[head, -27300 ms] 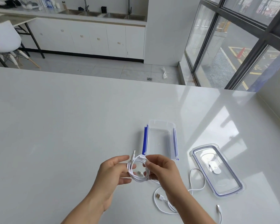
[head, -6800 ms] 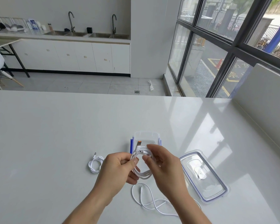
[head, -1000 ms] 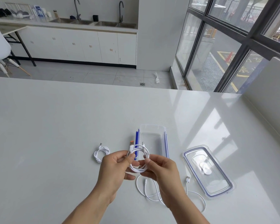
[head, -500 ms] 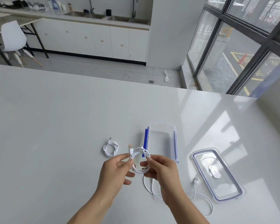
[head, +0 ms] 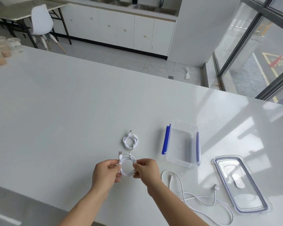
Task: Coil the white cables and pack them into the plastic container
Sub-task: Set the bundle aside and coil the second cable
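Observation:
I hold a small coil of white cable (head: 127,165) between both hands, just above the white table (head: 59,115). My left hand (head: 105,172) pinches its left side, where a USB plug sticks up. My right hand (head: 147,171) pinches its right side. A second coiled white cable (head: 130,141) lies on the table just beyond. A third white cable (head: 201,199) lies loose and uncoiled to the right of my right arm. The clear plastic container (head: 182,145) with blue side clips stands open, with nothing visible inside it, to the right of the coils.
The container's clear lid (head: 238,183) lies flat at the right, next to the loose cable's plug. Several plastic cups (head: 2,49) stand at the table's far left. A window wall runs along the right side, and a white chair (head: 42,22) stands on the floor beyond.
The held coil and both hands have shifted left, away from the container. The loose end now lies on the table apart from the coil. The view has tilted down and left.

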The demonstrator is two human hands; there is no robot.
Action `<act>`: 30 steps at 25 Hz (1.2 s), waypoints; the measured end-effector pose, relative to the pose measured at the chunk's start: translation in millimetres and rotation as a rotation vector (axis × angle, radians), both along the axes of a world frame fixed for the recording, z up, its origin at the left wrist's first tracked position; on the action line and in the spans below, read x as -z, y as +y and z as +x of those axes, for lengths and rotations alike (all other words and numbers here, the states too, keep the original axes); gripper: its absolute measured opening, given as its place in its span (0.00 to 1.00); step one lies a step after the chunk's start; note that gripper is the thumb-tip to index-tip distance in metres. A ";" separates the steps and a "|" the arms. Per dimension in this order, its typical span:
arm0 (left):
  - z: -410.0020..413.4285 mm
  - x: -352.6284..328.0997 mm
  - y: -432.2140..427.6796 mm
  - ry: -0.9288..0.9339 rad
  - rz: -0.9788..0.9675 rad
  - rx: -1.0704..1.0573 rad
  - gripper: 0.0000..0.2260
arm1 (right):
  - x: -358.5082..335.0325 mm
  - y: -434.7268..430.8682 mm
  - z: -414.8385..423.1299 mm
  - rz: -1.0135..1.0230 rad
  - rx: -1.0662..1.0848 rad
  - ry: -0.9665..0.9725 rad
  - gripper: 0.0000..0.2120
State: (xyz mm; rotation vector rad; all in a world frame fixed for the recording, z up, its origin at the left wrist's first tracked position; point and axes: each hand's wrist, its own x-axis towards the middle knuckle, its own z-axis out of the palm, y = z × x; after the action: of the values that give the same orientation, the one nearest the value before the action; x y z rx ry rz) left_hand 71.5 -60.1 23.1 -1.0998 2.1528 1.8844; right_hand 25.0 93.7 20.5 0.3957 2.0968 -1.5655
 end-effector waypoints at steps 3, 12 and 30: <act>-8.0 14.2 -18.9 -0.039 -0.040 -0.023 0.07 | 13.9 -25.9 -4.8 0.046 0.011 -0.027 0.04; -31.9 31.7 -29.9 -0.125 -0.197 0.035 0.11 | 32.8 -50.1 -16.3 0.160 0.042 0.005 0.06; -11.2 19.4 -4.5 0.061 -0.686 0.359 0.10 | 9.9 32.1 21.1 0.032 0.097 0.102 0.07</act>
State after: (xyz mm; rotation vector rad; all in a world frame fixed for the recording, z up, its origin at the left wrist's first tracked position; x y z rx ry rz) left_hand 60.4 -64.6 3.7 -0.6387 2.8837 1.0598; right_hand 46.1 125.8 10.6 0.4433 2.2121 -1.6407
